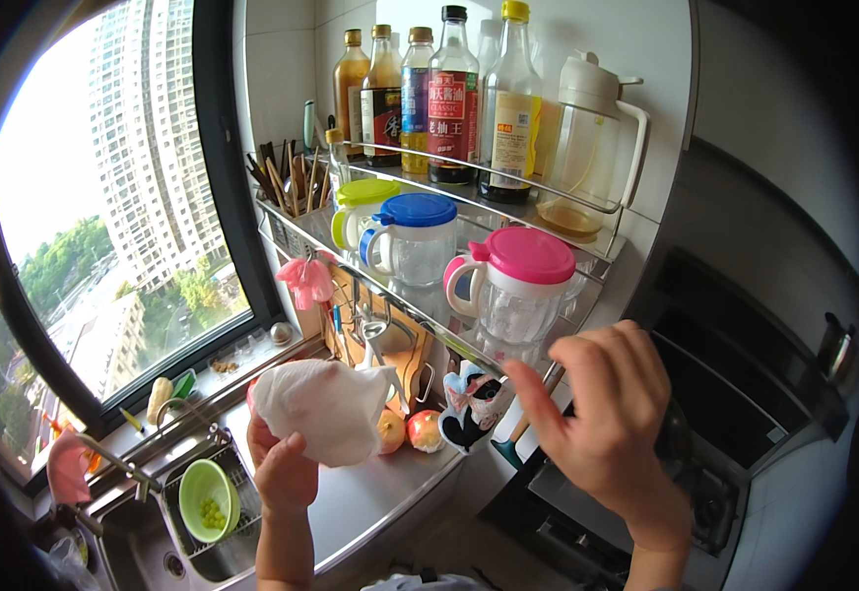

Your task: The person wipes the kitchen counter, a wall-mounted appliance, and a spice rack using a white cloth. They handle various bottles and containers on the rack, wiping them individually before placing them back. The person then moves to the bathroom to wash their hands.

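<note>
My left hand [282, 465] grips a crumpled white paper towel or cloth [322, 414] above the steel counter [370, 502]. A bit of red shows at the towel's left edge, too covered to name. My right hand [610, 421] is raised with thumb and fingers apart, and I see nothing in it. It is nearest the front corner of the wire shelf rack [466, 346], just below a clear seasoning jar with a pink lid [529, 258]. Whether its fingertips touch the rack I cannot tell. Left of that jar stand a blue-lidded jar [418, 236] and a green-lidded jar [364, 199].
Sauce bottles [453, 111] and an oil jug [585, 155] line the upper shelf. Two apple-like fruits [424, 431] sit against the wall. Cartoon-patterned cloth [470, 410] hangs under the rack. A green bowl of grapes [208, 502] rests over the sink [141, 543]; a gas stove [703, 510] is right.
</note>
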Demonstrator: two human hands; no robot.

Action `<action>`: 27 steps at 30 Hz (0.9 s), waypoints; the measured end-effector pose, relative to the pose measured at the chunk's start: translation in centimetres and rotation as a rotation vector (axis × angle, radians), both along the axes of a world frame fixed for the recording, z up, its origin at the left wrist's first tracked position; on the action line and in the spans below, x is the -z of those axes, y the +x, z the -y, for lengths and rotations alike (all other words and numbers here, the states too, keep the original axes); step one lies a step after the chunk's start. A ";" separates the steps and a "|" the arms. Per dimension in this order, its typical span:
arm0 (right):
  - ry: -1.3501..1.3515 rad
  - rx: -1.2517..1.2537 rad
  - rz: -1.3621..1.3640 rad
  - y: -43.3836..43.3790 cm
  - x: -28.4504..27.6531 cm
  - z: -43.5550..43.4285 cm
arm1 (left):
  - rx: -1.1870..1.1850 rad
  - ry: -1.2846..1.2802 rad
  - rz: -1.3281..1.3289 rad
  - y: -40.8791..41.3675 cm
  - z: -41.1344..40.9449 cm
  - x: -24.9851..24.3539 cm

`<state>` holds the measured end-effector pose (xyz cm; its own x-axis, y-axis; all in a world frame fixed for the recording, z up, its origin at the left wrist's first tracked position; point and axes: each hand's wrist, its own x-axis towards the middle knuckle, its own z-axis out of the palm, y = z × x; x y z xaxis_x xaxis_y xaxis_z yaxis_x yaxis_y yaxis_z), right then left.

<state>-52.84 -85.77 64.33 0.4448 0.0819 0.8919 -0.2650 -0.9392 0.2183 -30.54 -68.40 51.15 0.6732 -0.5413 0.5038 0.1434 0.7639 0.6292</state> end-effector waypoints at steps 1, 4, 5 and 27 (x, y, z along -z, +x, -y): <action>-0.065 0.085 -0.001 1.3 0.0 -0.4 | 0.017 -0.004 0.025 0.3 0.8 -0.5; -0.104 0.233 0.053 5.7 1.0 -1.7 | 0.121 -0.108 0.112 1.2 2.9 -1.8; -0.118 0.301 0.005 7.0 1.3 -1.9 | 0.159 -0.151 0.139 1.6 3.4 -2.3; -0.013 0.296 0.137 6.9 3.5 -1.0 | 0.174 0.145 1.793 -0.3 16.3 -19.5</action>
<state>-45.94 -84.74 60.87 0.3269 -0.0215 0.9448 -0.5540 -0.8143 0.1731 -30.84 -84.67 70.65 -0.6407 -0.6396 0.4248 -0.6485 0.7469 0.1465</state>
